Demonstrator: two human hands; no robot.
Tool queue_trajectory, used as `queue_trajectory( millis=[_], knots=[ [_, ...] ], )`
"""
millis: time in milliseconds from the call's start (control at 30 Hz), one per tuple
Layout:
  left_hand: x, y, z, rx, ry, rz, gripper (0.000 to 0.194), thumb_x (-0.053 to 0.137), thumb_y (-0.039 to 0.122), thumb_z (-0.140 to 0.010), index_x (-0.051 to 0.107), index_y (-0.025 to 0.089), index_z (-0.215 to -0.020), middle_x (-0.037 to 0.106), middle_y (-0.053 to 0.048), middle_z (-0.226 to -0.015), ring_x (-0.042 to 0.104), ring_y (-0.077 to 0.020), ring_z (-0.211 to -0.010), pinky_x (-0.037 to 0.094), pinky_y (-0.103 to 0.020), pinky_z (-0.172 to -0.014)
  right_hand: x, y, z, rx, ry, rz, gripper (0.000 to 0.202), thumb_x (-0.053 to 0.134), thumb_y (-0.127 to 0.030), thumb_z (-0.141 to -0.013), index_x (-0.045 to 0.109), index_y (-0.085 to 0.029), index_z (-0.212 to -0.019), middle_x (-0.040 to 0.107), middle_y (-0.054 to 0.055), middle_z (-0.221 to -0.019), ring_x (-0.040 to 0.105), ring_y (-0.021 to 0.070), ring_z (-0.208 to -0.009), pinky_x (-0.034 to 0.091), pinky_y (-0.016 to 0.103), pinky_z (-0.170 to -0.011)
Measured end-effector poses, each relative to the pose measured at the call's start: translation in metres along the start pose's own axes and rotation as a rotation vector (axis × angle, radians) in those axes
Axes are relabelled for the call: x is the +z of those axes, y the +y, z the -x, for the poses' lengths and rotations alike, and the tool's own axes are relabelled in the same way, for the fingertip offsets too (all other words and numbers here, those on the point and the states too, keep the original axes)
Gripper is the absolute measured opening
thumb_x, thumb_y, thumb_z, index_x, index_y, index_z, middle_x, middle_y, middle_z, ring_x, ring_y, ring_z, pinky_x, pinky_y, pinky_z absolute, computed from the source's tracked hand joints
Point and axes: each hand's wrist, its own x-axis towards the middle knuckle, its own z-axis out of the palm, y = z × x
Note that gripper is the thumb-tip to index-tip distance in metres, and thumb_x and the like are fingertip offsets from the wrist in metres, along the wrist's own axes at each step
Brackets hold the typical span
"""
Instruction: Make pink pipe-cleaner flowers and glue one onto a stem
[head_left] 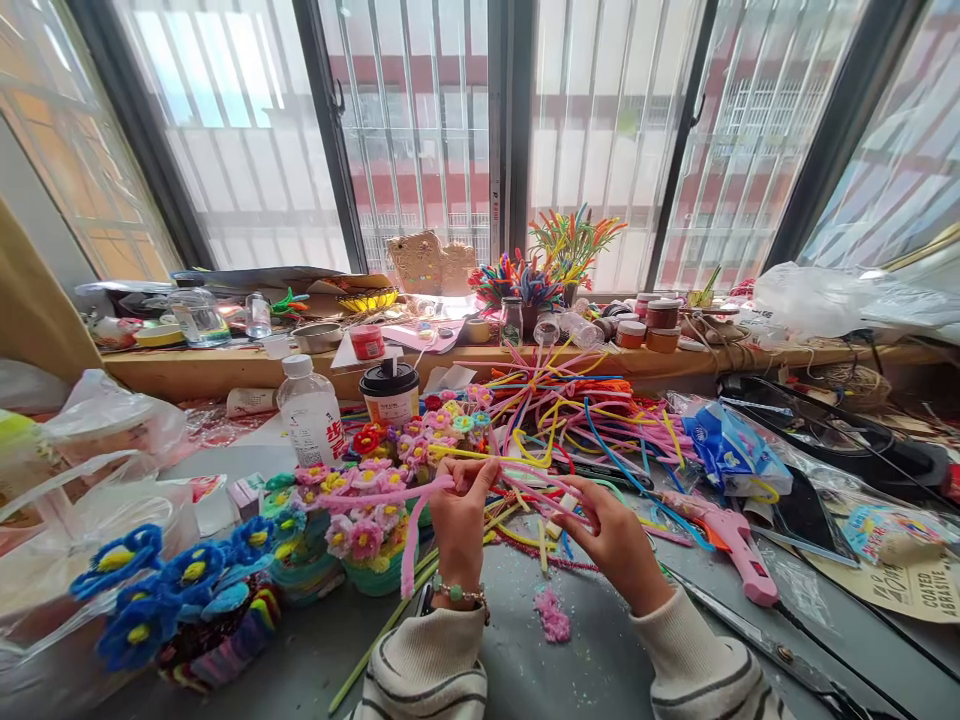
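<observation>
The pink pipe cleaners (410, 550) looked soft and matt, with a fuzzy pile, and the blue flowers (191, 568) had the same velvety nap. The tabletop (525, 685) was smooth, grey and dull. The glue gun (742, 560) was of smooth pink plastic, while the scissors (731, 608) showed shiny metal blades. The drink bottle (307, 415) was clear, glossy plastic; the coffee cup (390, 408) looked like paper under a black plastic lid (389, 378). The sleeves (431, 655) were knitted cloth, ribbed at the cuffs.

Near tabletop (589, 672) offers passage; pipe cleaners (604, 388) block ahead; glue gun (739, 545) blocks right.
</observation>
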Motion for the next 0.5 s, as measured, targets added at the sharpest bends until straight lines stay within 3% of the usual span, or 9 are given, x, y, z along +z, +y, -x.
queue_trajectory(
  millis=[100,200,500],
  knots=[
    [-0.0001,-0.0028,-0.0004,-0.013,0.002,0.007,0.024,0.063,0.024,-0.060,0.041,0.016,-0.054,0.039,0.006,-0.061,0.042,-0.0067,-0.058,0.038,-0.019,-0.060,0.0032,0.0001,0.0023,-0.041,0.040,0.087,0.041,0.042,-0.037,-0.078,0.040,-0.023,-0.117,0.058,0.006,-0.102,0.057,0.0167,-0.080,0.046,0.027,-0.067],
    [0.0001,-0.0047,-0.0008,-0.029,0.026,0.007,0.029,0.063,0.026,-0.060,0.036,0.017,-0.053,0.039,0.006,-0.060,0.042,-0.0069,-0.058,0.038,-0.020,-0.060,0.0045,-0.0009,0.0032,-0.109,0.038,0.154,0.037,0.037,-0.033,-0.082,0.042,-0.022,-0.116,0.060,0.007,-0.089,0.057,0.0168,-0.077,0.045,0.026,-0.066],
    [-0.0012,-0.0034,-0.0009,-0.006,0.020,-0.057,0.027,0.062,0.029,-0.061,0.038,0.018,-0.055,0.040,0.006,-0.062,0.045,-0.0077,-0.060,0.039,-0.019,-0.062,0.0062,-0.0024,0.0013,-0.122,-0.046,0.136,0.031,0.028,-0.030,-0.085,0.057,-0.019,-0.085,0.056,0.005,-0.073,0.055,0.0146,-0.067,0.041,0.023,-0.061]
  ],
)
